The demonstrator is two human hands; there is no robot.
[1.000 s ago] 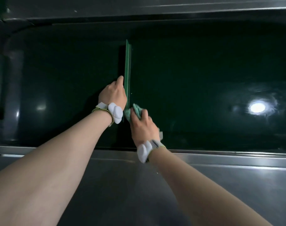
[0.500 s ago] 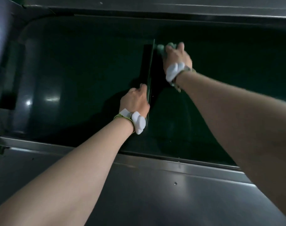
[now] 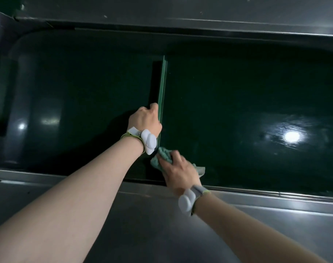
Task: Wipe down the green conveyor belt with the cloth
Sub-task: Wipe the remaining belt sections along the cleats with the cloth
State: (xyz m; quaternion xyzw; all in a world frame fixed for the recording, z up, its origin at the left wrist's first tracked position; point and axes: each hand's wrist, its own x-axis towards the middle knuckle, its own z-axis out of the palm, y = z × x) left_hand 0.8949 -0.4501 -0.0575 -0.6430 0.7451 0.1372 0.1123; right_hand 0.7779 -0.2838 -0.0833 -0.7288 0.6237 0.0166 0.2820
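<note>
The green conveyor belt [image 3: 237,103] fills the upper half of the view, dark and glossy, with a raised cleat [image 3: 162,86] running from centre toward 12 o'clock. The cloth [image 3: 162,156] lies bunched on the belt at the cleat's near end, at about 6 o'clock from it, pressed flat under the right hand [image 3: 179,168], which grips it, probably to scrub along the cleat's right face. The left hand [image 3: 145,119] is curled against the cleat's left side, likely bracing it. A metal frame [image 3: 266,204] borders the belt at 6 o'clock.
</note>
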